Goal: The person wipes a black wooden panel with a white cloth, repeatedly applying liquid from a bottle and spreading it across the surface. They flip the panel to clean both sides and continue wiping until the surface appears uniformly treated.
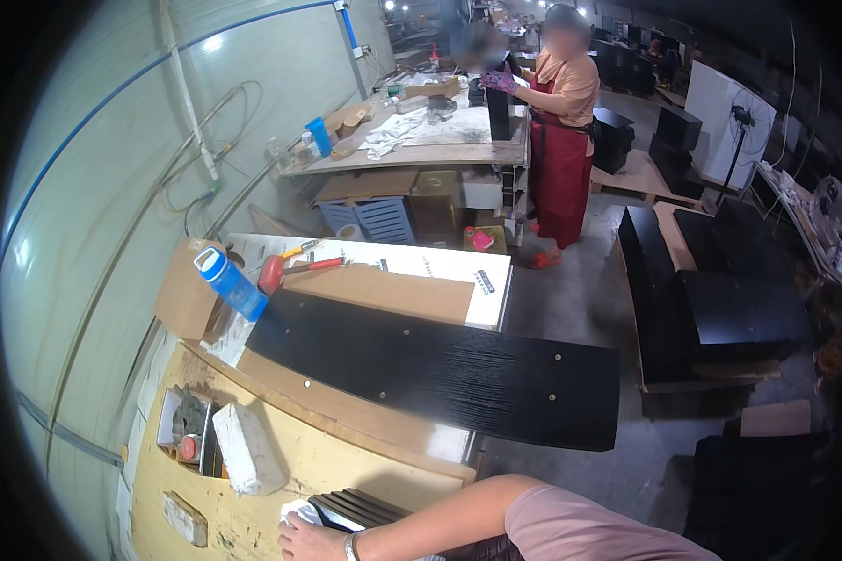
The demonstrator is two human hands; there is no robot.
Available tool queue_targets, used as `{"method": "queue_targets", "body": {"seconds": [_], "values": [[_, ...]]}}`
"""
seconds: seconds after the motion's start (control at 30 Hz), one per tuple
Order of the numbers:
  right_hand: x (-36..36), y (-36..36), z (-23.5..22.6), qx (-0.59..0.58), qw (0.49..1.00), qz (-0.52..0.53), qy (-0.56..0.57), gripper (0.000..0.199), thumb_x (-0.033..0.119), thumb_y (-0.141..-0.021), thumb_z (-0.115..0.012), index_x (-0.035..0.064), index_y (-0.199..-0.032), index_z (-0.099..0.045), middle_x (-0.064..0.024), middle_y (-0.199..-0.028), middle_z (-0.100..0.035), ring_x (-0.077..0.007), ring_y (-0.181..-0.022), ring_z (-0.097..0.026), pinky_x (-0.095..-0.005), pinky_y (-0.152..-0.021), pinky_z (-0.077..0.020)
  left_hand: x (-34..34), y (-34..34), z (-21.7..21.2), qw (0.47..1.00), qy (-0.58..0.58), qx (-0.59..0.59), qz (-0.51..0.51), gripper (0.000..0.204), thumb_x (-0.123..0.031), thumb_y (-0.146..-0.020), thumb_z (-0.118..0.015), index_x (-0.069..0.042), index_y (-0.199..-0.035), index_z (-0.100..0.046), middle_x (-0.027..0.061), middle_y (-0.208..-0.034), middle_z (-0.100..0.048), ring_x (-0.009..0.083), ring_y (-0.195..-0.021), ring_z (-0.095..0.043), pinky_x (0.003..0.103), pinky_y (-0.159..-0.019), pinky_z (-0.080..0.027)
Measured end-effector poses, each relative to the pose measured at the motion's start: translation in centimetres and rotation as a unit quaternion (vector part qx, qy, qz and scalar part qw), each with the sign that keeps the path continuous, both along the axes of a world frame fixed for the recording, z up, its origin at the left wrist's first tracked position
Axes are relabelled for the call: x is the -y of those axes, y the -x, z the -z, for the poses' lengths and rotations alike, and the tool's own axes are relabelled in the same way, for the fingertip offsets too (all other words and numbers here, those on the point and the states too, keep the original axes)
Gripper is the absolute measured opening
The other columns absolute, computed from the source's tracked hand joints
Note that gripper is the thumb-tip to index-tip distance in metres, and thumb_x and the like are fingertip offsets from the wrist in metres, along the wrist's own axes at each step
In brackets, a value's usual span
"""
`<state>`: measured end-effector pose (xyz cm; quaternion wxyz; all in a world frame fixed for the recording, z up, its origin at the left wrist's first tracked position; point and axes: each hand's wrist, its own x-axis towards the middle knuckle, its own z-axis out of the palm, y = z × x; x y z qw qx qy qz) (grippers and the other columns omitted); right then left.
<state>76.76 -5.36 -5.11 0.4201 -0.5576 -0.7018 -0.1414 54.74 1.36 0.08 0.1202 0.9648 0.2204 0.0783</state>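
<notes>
My right arm reaches in from the lower right, a band around its wrist. At the bottom edge my right hand (311, 542) is closed on a white cloth (300, 511), its fingertips partly cut off by the picture's edge. Right beside the cloth are several black slats (360, 505), stacked or ribbed; which, I cannot tell. Beyond them a long black board (440, 374) with small holes or fittings lies across the bench, its right end jutting past the edge. My left hand is out of view.
On the yellow bench (337, 439) are a white block (248, 449), a smaller block (185, 520) and an open box (170, 418). A blue bottle (229, 282) and a red-headed mallet (271, 275) sit behind the board. Black panels (739, 309) are stacked at right. A person (563, 131) in a red apron works farther off.
</notes>
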Motion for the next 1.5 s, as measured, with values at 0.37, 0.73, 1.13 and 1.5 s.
{"method": "queue_targets", "body": {"seconds": [0.37,0.73,1.13,1.5], "values": [[0.3,0.0,-0.2,0.021,0.999,0.017,0.023,0.03,0.028,-0.083,-0.058,0.009,-0.102,-0.072,-0.011,-0.109,-0.069,-0.0295,-0.106,-0.058,-0.0485,-0.096,-0.0414,0.0,0.0,0.1,1.0,0.004,-0.001,-0.008,0.051,-0.025,-0.101,-0.056,0.004,-0.141,-0.047,0.0295,-0.136,-0.052,0.0464,-0.124,-0.052,0.05,-0.108,-0.041],[-1.9,0.7,2.1,0.045,0.995,0.014,0.091,0.027,0.03,-0.083,-0.057,0.014,-0.095,-0.075,-0.0071,-0.105,-0.071,-0.0273,-0.109,-0.057,-0.0505,-0.099,-0.0388,-0.3,0.1,0.7,1.0,0.007,0.002,0.009,0.052,-0.025,-0.101,-0.056,0.007,-0.141,-0.046,0.0306,-0.135,-0.052,0.0456,-0.124,-0.051,0.051,-0.109,-0.04],[-1.5,1.2,0.6,0.097,0.976,0.069,0.181,0.027,0.032,-0.082,-0.063,0.0146,-0.093,-0.081,-0.0067,-0.105,-0.071,-0.0284,-0.117,-0.052,-0.0531,-0.102,-0.032,-0.1,0.0,0.7,1.0,0.005,0.012,-0.008,0.054,-0.032,-0.103,-0.055,0.008,-0.139,-0.049,0.0293,-0.135,-0.054,0.0445,-0.124,-0.052,0.05,-0.109,-0.039],[-4.0,2.3,0.2,-0.071,0.979,-0.037,0.185,0.039,0.046,-0.079,-0.068,0.0086,-0.069,-0.073,-0.0074,-0.085,-0.072,-0.0298,-0.117,-0.058,-0.0494,-0.093,-0.0401,-0.7,0.8,1.1,0.999,0.049,0.009,-0.024,0.061,-0.032,-0.103,-0.056,0.009,-0.145,-0.042,0.0301,-0.141,-0.05,0.0429,-0.126,-0.052,0.049,-0.109,-0.042]]}}
